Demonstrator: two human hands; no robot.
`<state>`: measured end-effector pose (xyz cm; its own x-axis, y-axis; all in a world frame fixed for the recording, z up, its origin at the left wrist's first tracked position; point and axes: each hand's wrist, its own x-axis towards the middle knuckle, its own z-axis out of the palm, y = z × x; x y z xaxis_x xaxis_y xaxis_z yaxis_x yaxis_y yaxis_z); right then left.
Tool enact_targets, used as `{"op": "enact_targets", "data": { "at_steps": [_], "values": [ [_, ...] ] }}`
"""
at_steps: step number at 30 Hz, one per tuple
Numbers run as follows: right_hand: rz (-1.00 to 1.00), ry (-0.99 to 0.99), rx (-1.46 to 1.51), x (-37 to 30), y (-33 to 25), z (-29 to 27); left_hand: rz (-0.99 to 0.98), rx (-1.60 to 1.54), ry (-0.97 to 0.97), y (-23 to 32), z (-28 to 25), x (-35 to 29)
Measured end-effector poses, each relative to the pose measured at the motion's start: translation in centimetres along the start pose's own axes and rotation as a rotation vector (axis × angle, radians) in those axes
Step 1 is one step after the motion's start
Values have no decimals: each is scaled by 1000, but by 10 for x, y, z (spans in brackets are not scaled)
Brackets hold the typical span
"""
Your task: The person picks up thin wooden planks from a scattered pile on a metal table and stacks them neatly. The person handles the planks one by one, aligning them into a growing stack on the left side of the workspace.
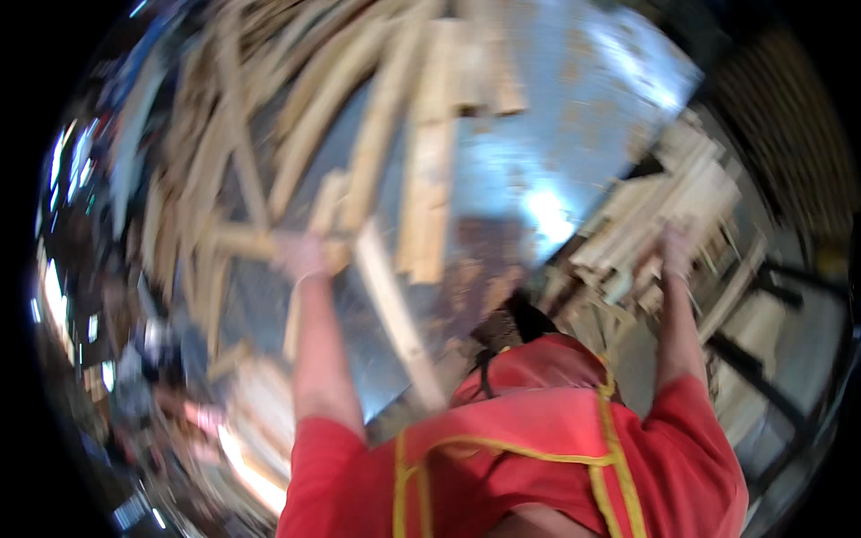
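My left hand [300, 255] is over a short wooden board [240, 240] lying crosswise among longer planks, and seems to touch it. Motion smears its fingers, so I cannot see whether they grip. Beside it a pale narrow board [395, 309] slants down toward my apron. Out to the right, my right hand [676, 251] is at the edge of a stack of light planks [650, 211]. Its fingers are blurred as well, and any grip is unclear.
A bluish, worn metal table [502, 166] carries several long planks [430, 170] at its far and left side. Dark metal bars [758, 381] stand below the plank stack at right. More pale boards [265, 399] lie at lower left.
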<state>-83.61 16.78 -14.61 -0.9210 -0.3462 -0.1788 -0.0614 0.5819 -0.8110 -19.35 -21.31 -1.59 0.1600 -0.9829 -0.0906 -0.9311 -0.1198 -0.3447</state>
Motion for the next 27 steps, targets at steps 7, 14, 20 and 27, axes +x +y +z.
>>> {"op": "enact_targets", "data": {
  "at_steps": [7,14,20,27],
  "values": [
    [-409,-372,251,-153,-172,24,-303,-1073,63,-31,-13,-82],
    [-25,-1548,251,-363,-231,117,-347,-2617,-825,-134,9,-240],
    [-12,-1813,204,-507,-248,189,-301,-2262,-428,-209,25,-356],
    [-290,-1691,-70,-557,-233,207,-419,-279,-190,-285,95,-438]
  ]
}}
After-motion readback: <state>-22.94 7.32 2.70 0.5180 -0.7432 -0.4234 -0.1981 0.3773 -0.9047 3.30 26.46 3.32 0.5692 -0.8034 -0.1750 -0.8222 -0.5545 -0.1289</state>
